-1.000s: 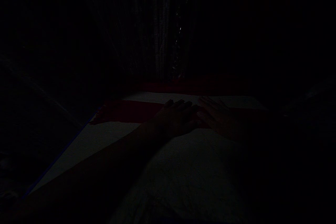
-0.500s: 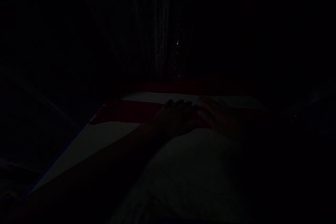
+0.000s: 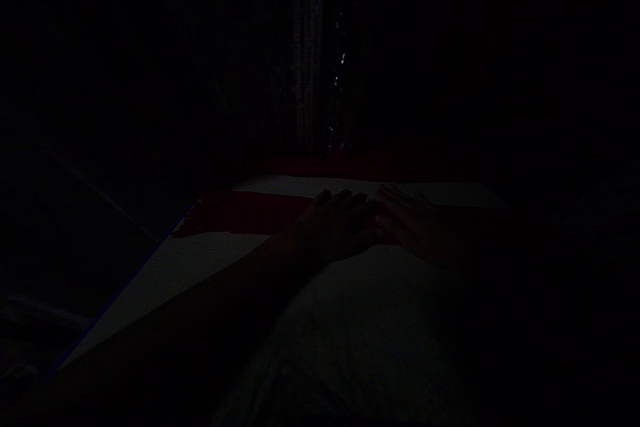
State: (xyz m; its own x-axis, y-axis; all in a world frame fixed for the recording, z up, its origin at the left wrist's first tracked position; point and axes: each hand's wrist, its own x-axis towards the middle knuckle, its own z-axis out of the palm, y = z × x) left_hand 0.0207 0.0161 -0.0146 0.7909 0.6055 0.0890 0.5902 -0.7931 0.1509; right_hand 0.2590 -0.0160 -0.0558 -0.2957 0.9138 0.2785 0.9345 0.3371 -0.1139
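Note:
The view is very dark. A red strip (image 3: 250,212), which looks like cloth, runs crosswise over a pale surface (image 3: 210,253). My left hand (image 3: 337,223) lies flat on the strip, palm down and fingers outstretched. Close beside it on the right, my right hand (image 3: 413,217) rests with its fingers extended and pointing up and to the left. Its fingertips reach the pale band (image 3: 285,184) beyond the strip. Neither hand grips anything that I can make out. Shadow swallows the right wrist and forearm.
A thin blue edge (image 3: 125,283) borders the pale surface on the left. Behind a second dark red band (image 3: 320,165), a ribbed upright shape (image 3: 307,47) rises, with small glints (image 3: 343,58) beside it. Darkness hides the right side.
Both hands stay almost in place on the surface. The small glints at the back look different, and the view is slightly dimmer at the edges.

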